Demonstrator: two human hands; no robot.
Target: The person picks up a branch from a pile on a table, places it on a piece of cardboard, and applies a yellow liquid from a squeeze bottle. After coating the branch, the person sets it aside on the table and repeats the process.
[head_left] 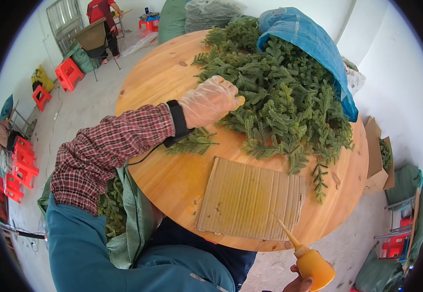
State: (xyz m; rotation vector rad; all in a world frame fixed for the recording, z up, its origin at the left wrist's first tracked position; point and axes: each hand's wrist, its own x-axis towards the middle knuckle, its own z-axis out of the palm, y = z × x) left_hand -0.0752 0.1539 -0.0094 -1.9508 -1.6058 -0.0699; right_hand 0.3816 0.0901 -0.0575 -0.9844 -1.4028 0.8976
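Observation:
A heap of green fir-like sprigs (pixel 284 102) covers the far right of the round wooden table (pixel 158 87). My left hand (pixel 210 100), in a clear plastic glove, reaches to the heap's left edge. Its fingers are curled closed, and whatever they grip is hidden. Under that wrist lies a single loose sprig (pixel 194 142). At the lower right my right hand (pixel 300 281) holds a yellow squeeze bottle (pixel 317 266). Its long thin nozzle points up and left over a flat piece of corrugated cardboard (pixel 248 199), which has yellow stains.
A blue woven sack (pixel 304 36) spills the sprigs. By my left side hangs a green sack (pixel 136 214) with more sprigs inside. An open cardboard box (pixel 377 168) stands right of the table. Red stools (pixel 69 73) and a seated person (pixel 102 22) are at the left and back.

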